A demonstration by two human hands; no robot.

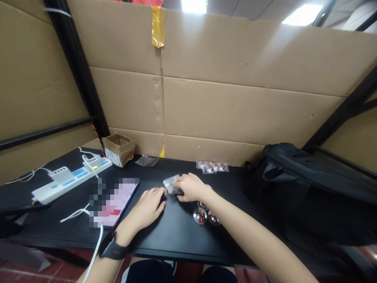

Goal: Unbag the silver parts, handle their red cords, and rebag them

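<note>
A crumpled clear plastic bag (pixel 170 184) lies on the black table, its contents too blurred to make out. My right hand (pixel 191 187) reaches in from the right, fingers closed on the bag's right side. Just left of the bag, my left hand (pixel 150 206) rests palm down on the tabletop, fingers stretched out and thumb apart, holding nothing. Its fingertips come close to the bag; whether they touch I cannot tell. Under my right wrist sit several shiny round metal caps (pixel 200 216) with red marks, partly hidden by the forearm.
Several similar caps in clear bags (pixel 211 168) lie near the cardboard wall (pixel 206 106). At left are a phone (pixel 126 198) with a white cable, a power strip (pixel 73 179), a small carton (pixel 120 149) and a flat plastic bag (pixel 146 160). A black backpack (pixel 312 188) fills the right side.
</note>
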